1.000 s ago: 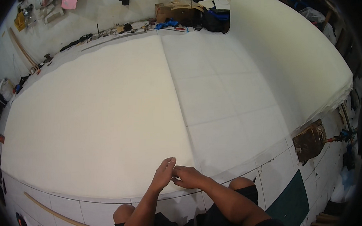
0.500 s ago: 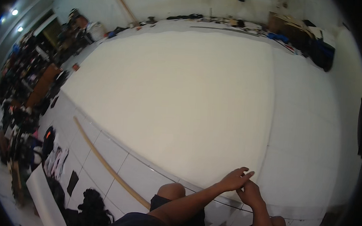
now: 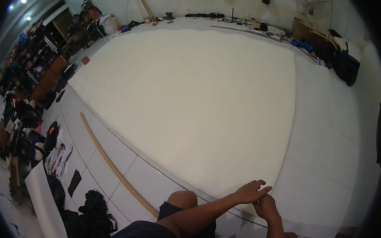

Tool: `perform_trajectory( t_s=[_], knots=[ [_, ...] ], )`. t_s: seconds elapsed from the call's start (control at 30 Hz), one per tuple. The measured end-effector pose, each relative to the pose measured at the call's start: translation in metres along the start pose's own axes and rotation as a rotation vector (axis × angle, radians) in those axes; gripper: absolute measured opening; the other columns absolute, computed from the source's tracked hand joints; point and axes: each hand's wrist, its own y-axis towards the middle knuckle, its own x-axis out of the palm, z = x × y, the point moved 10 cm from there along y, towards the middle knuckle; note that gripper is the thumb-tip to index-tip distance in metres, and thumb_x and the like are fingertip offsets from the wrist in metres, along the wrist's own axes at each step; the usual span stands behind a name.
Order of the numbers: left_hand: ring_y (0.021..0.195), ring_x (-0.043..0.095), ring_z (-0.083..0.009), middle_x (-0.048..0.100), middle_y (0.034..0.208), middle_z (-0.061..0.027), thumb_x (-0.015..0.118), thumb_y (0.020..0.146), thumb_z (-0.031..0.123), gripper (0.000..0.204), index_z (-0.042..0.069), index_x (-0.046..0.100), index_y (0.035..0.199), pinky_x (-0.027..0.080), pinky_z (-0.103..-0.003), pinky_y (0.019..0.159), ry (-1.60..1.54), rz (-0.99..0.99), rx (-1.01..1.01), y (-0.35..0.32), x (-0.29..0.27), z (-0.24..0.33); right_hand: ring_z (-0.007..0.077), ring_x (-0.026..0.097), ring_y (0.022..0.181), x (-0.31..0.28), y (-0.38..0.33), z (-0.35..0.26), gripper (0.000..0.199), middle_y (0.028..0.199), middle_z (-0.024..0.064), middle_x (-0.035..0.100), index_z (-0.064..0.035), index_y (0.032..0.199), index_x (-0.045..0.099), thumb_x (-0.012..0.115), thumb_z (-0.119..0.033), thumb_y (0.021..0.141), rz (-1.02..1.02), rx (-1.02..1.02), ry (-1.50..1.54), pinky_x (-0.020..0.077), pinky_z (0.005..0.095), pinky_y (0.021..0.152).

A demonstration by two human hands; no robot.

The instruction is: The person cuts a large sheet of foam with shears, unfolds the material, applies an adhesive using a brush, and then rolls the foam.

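Observation:
A very large cream sheet (image 3: 192, 97) lies flat on the white tiled floor (image 3: 328, 140). I crouch at its near corner, and my knee (image 3: 183, 199) shows below it. My left hand (image 3: 249, 191) lies on the sheet's near edge with its fingers stretched toward the right. My right hand (image 3: 266, 207) sits just beneath and touches the left fingertips at that same edge. Its fingers are curled, and what they hold, if anything, is hidden.
A long thin wooden stick (image 3: 109, 162) lies on the tiles to my left. Dark bags (image 3: 91, 213) and a white board (image 3: 46, 202) are at the lower left, and crowded shelves (image 3: 27, 78) further left. Tools (image 3: 231, 21) line the far wall, with boxes and dark bags (image 3: 334, 49) at the far right.
The view has swung to the left, bringing in the stick and the shelves. My two hands have stayed together at the sheet's near edge.

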Motion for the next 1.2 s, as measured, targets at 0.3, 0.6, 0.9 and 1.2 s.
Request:
perform_trajectory(
  t_s=[0.3, 0.6, 0.9, 1.2],
  knots=[
    [0.113, 0.056, -0.0347, 0.056, 0.123, -0.0258, 0.047, 0.091, 0.058, 0.074, -0.004, 0.049, 0.131, 0.044, -0.041, 0.096, 0.01, -0.019, 0.01, -0.002, 0.002, 0.001, 0.0384, 0.064, 0.09, 0.001, -0.003, -0.003, 0.03, 0.094, 0.021, 0.066, 0.0013, 0.102, 0.061, 0.068, -0.017, 0.08, 0.009, 0.033, 0.026, 0.051, 0.0453, 0.077],
    [0.11, 0.058, -0.0354, 0.058, 0.12, -0.0265, 0.047, 0.091, 0.058, 0.073, -0.004, 0.05, 0.13, 0.045, -0.041, 0.095, 0.022, -0.01, 0.017, -0.007, -0.002, -0.003, 0.039, 0.063, 0.092, 0.006, -0.003, -0.009, 0.028, 0.095, 0.0219, 0.065, 0.0011, 0.102, 0.061, 0.066, -0.018, 0.082, -0.024, -0.012, 0.044, 0.0506, 0.0455, 0.078],
    [0.109, 0.059, -0.0344, 0.06, 0.118, -0.0248, 0.049, 0.091, 0.058, 0.073, -0.003, 0.05, 0.13, 0.046, -0.04, 0.094, 0.01, -0.024, 0.002, -0.005, 0.0, 0.002, 0.0352, 0.062, 0.1, 0.002, -0.007, -0.011, 0.033, 0.109, 0.0186, 0.065, -0.0014, 0.109, 0.063, 0.065, -0.021, 0.082, -0.001, 0.005, -0.014, 0.05, 0.0449, 0.085],
    [0.108, 0.06, -0.0343, 0.061, 0.116, -0.0252, 0.051, 0.092, 0.055, 0.072, -0.005, 0.048, 0.131, 0.047, -0.038, 0.092, 0.057, -0.011, 0.004, -0.001, 0.0, -0.003, 0.0329, 0.062, 0.1, 0.007, -0.006, -0.009, 0.03, 0.109, 0.0151, 0.067, -0.0055, 0.106, 0.068, 0.062, -0.026, 0.085, -0.099, 0.015, -0.069, 0.0499, 0.0437, 0.086]
  ],
)
